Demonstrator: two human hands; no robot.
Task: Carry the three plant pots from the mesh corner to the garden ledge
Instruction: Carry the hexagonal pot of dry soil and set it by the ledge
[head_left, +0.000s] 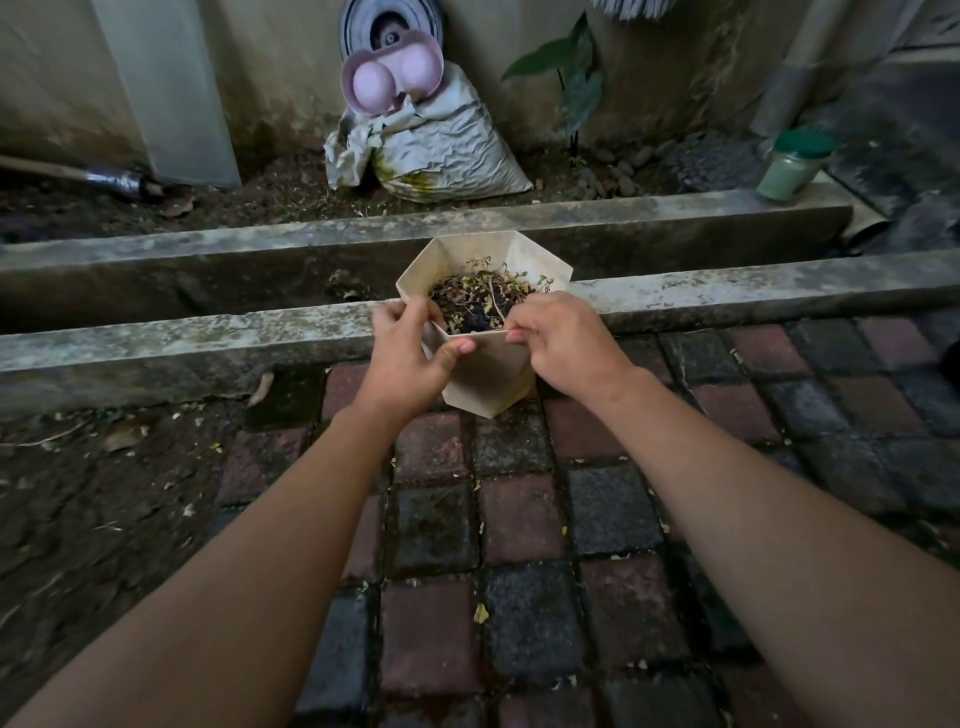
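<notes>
A cream, faceted plant pot (491, 382) with dark soil and dry twigs hangs in front of the near concrete ledge (171, 338). My left hand (410, 358) pinches its rim on the left side, thumb over the front edge. My right hand (563, 343) pinches the rim on the right. The pot's base is above the brick paving, just short of the ledge. No other plant pot shows in this view.
A drain channel (244, 280) runs between the near ledge and a far concrete ledge (571, 215). Behind lie a crumpled white sack (447, 150), a pink moulded tray (392, 75), a green-lidded jar (792, 166), a leafy plant (576, 78) and a tool handle (111, 182).
</notes>
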